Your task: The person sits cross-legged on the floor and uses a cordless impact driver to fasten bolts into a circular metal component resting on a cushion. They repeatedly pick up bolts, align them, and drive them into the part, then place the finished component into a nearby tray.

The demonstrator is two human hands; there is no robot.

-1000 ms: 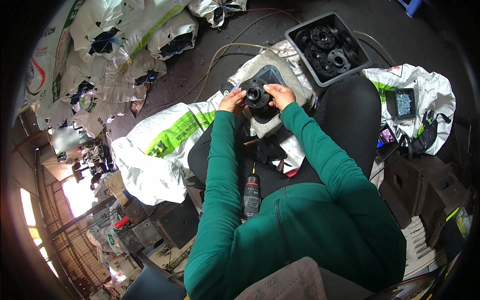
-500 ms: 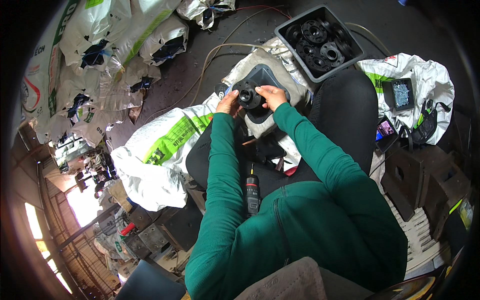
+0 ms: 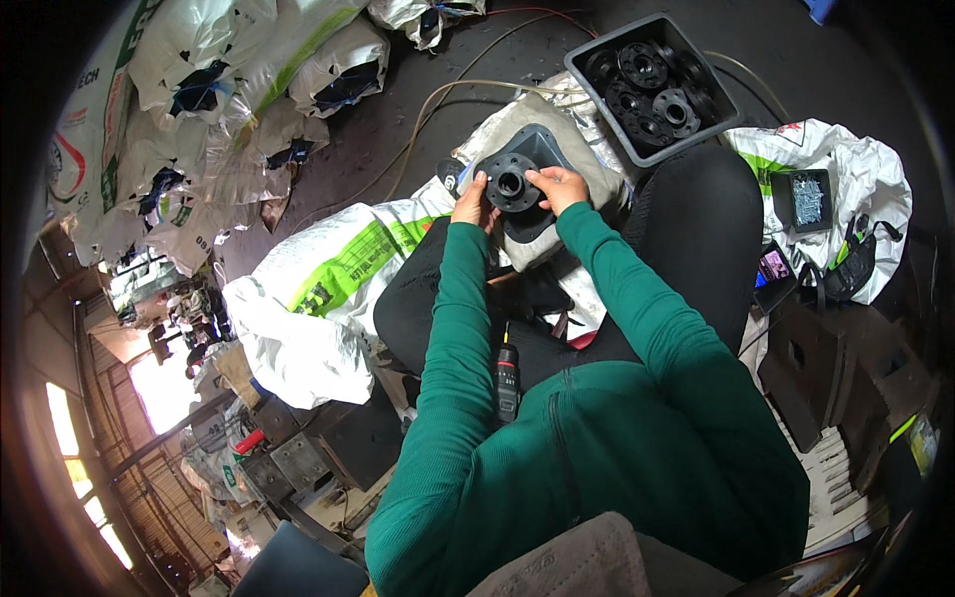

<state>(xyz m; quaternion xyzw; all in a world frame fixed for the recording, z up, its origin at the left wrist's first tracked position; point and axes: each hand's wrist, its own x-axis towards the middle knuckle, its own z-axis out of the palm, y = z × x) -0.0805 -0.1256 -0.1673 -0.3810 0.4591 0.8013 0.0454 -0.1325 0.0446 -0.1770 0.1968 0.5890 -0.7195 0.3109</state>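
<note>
Left of the grey bin [image 3: 609, 112] and nearer the body, a black disc [image 3: 498, 186] is pinched at its rim between the left hand [image 3: 472, 204] and right hand [image 3: 561, 189]. Should either thumb slip, the disc could tip and knock the grey housing [image 3: 541, 147] behind it. The bin holds more black discs [image 3: 644, 66]; right of it, a small tray [image 3: 782, 205] holds loose screws [image 3: 808, 202]

Far L of L hand [image 3: 474, 205], some rm is left over dark floor [image 3: 348, 159], but it's crossed by a hose [image 3: 434, 99]. On the R, R hand [image 3: 560, 189] is hemmed in by R knee [image 3: 704, 204] &, far R, bin [image 3: 693, 145]. Near, by L arm [image 3: 455, 318], space is cut by drill [image 3: 507, 378].
</note>
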